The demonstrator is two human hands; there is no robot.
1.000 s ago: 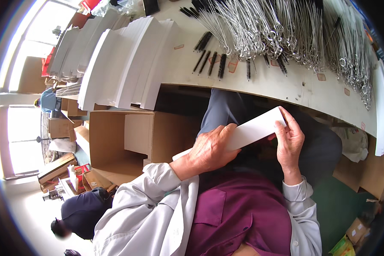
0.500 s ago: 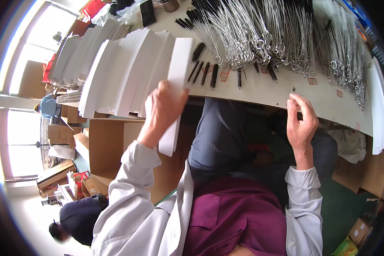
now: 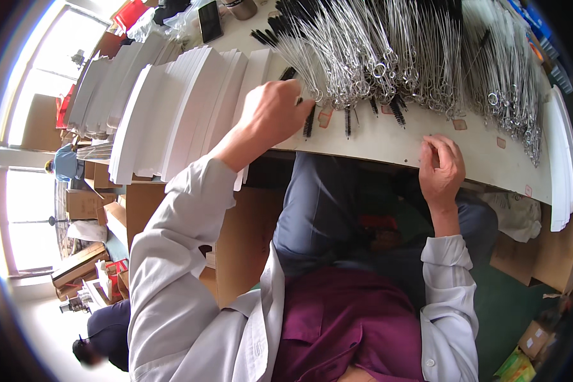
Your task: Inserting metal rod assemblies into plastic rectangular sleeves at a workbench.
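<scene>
My left hand (image 3: 270,118) is over the table's front left part, fingers curled down beside a small black bristle brush (image 3: 308,124). The thumb is by that brush's upper end; the palm side and most fingertips are hidden, so what they grip cannot be made out. Partly behind this hand stands a long white box (image 3: 256,70), at the right end of a row of similar white boxes (image 3: 184,108). My right hand (image 3: 442,167) is at the table's front edge, its fingers loosely curled toward the thumb with nothing visible in them.
A large heap of wire-handled brushes (image 3: 375,57) with looped ends covers the far side of the table (image 3: 490,149). More white boxes (image 3: 563,159) stand at the right edge. A phone (image 3: 210,22) lies at the back left. A cardboard box (image 3: 245,242) is below the table's left edge.
My left hand has let go of the long white box, which now stands at the row's end. The hand has moved forward and right to the small brushes. My right hand is nearly unchanged.
</scene>
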